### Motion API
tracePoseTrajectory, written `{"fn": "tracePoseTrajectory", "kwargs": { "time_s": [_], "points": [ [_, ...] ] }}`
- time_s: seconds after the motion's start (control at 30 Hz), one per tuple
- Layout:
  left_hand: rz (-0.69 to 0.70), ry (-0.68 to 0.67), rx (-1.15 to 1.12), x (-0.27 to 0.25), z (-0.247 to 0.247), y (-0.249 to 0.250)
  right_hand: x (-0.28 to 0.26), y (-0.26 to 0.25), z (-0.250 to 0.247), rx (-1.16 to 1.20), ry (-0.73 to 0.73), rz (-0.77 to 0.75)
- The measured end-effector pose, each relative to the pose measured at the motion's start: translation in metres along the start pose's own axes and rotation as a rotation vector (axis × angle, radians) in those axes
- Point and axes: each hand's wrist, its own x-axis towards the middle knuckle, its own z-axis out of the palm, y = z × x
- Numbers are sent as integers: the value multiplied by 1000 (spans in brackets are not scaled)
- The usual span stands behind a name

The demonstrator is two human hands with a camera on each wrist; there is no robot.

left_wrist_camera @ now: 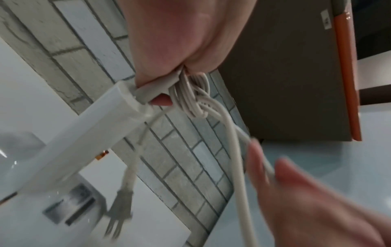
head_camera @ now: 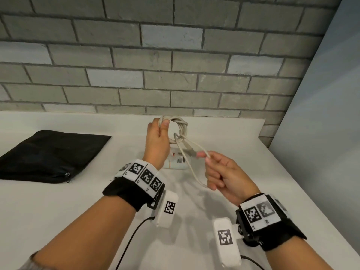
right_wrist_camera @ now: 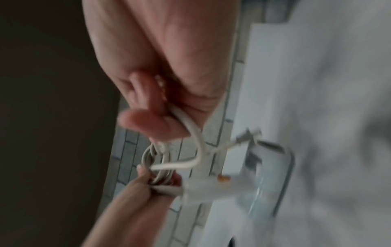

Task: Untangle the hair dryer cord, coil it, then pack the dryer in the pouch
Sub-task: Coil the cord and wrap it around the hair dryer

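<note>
My left hand [head_camera: 158, 133] is raised above the white table and grips a bundle of several loops of the pale cord [head_camera: 180, 123] together with the grey strain relief at the end of the white hair dryer handle [left_wrist_camera: 69, 145]. The dryer [head_camera: 176, 160] hangs below that hand, mostly hidden behind it in the head view. A free length of cord [left_wrist_camera: 234, 150] runs to my right hand [head_camera: 222, 173], which pinches it between thumb and fingers. The plug [left_wrist_camera: 119, 210] dangles loose below the coil. A black zip pouch [head_camera: 48, 154] lies flat at the left.
The white table [head_camera: 78, 211] ends at a grey brick wall [head_camera: 175, 55] behind and a pale wall [head_camera: 321, 114] at the right. Black wrist-camera cables [head_camera: 132, 236] trail over the table's near part.
</note>
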Motion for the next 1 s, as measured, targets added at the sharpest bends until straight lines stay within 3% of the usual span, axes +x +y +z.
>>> {"fn": "tracePoseTrajectory", "kwargs": {
  "time_s": [0.1,0.2,0.37,0.53,0.63,0.77,0.9,1.0],
  "points": [
    [-21,7,16,7,-9,2,0,-5,-14,-525,37,23],
    [-39,5,-2,7,-11,2,-1,-13,-23,-778,53,6],
    [-58,8,-16,9,-10,2,-3,-21,-22,-816,-54,66],
    [-46,-29,-25,5,-8,4,4,-9,-26,-957,-10,146],
    [-11,-36,-31,4,-6,5,6,-4,-21,-858,-187,235],
    [-19,-19,-16,9,-13,2,6,-4,-24,-962,-360,385],
    [3,-41,-69,9,-15,5,9,4,-32,-1361,-247,451],
    [45,-58,-99,10,-15,8,12,9,-36,-1430,-186,420]
  ]
}}
